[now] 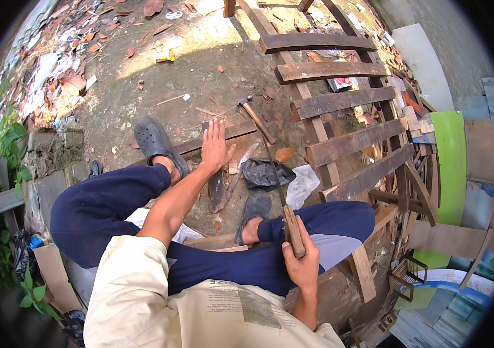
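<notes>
My left hand (217, 146) lies flat with fingers stretched out on a dark wooden plank (241, 130) on the ground between my feet. In my right hand (302, 258), near my right thigh, is the wooden handle of a handsaw (292, 225). Its thin dark blade, seen nearly edge-on, points away toward the plank's right end. Just beyond that end rests a hammer (257, 120) with a wooden handle. A shorter piece of dark wood (217, 190) extends toward me from below my left hand. Beside the saw blade is a crumpled black plastic bag (267, 174).
A long slatted wooden frame (340, 104) stands to the right. A clear plastic bag (304, 184) lies by my right clog (255, 207). Stacked boards and a green panel (451, 168) are far right. Low blocks (55, 151) and plants border the left; litter and leaves cover the far ground.
</notes>
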The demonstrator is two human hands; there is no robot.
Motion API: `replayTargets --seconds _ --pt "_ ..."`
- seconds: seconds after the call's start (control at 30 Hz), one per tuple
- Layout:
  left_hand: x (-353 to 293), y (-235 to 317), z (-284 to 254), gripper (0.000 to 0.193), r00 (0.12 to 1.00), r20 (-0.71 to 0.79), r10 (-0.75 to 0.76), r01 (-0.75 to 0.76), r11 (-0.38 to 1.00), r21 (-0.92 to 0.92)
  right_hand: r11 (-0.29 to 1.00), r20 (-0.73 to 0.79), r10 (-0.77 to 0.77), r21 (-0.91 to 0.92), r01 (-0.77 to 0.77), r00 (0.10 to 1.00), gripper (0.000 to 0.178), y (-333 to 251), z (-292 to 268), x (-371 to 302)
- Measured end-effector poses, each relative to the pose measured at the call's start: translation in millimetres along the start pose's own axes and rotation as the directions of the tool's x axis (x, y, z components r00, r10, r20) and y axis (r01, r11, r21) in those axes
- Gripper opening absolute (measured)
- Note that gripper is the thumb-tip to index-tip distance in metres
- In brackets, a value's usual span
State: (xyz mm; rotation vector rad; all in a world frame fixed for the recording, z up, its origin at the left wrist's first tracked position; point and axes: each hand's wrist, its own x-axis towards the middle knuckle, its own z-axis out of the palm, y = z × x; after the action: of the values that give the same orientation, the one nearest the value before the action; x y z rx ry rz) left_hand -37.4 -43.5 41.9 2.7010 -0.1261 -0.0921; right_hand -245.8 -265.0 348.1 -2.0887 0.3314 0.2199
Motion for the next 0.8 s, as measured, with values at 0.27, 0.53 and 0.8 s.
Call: replayTargets --seconds 0.27,0.53,0.8 --pt "-12 2 2 0.054 0.756 0.391 0.525 -0.453 0.850 -0.268 0.996 -0.014 0.033 0.086 -0.032 0.999 0.062 7 6 1" --pt "-8 -55 -42 0.079 0.902 0.395 0.174 -0.311 0.896 0.315 0.868 0.037 0.141 0.477 -0.142 0.989 0.060 36 14 25" --pt "-11 -101 -123 0.070 0.858 0.503 -0.106 -0.099 0.927 0.363 0.787 0.069 0.122 0.601 -0.139 0.990 0.061 43 19 34"
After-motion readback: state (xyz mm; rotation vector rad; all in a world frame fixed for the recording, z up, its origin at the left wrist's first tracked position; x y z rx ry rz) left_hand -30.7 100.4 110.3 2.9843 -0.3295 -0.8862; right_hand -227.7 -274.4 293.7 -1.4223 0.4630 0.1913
